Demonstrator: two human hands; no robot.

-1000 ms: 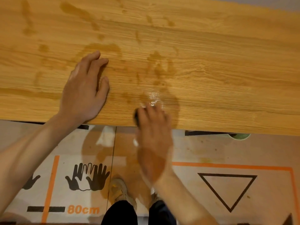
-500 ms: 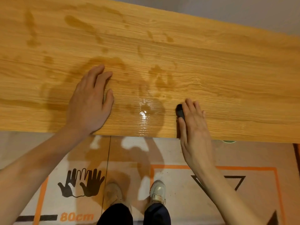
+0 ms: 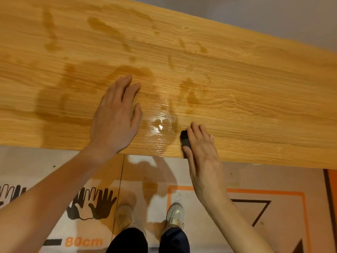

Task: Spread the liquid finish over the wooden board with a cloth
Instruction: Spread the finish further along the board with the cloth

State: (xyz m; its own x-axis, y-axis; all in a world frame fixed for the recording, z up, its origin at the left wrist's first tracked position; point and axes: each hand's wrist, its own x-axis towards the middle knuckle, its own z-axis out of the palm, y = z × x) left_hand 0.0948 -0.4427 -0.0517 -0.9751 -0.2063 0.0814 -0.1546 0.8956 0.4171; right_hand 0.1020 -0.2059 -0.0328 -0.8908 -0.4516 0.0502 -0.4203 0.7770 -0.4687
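**benchwatch:** Watching the head feed remotely here. Nearest me are the person's shoes (image 3: pixel 175 213) on a floor mat (image 3: pixel 54 172) with printed hand outlines, nothing there to trip on that I can see. Right hand (image 3: pixel 202 152) is at the near edge of the wooden board (image 3: pixel 255 88), fingers together and pressed flat on a small dark cloth (image 3: pixel 185 137); only a corner of it shows. Left hand (image 3: pixel 116 115) lies flat on the board, fingers loosely spread, bracing.

**oiledoak:** So what worries you?

**benchwatch:** The glossy puddle (image 3: pixel 161 125) sits between the hands, just beside the cloth and close to the edge. I'd guess a stroke pulled toward the body pushes finish over the lip onto the mat. Also that left palm looks like it's touching damp wood, so it may leave a print or slide.

**oiledoak:** Anything blocking further out?

**benchwatch:** No, the board's bare. Just darker blotches (image 3: pixel 102 24) scattered toward the far side, still patchy, so I reckon plenty's left to even out. Beyond it, plain wall (image 3: pixel 273 19).
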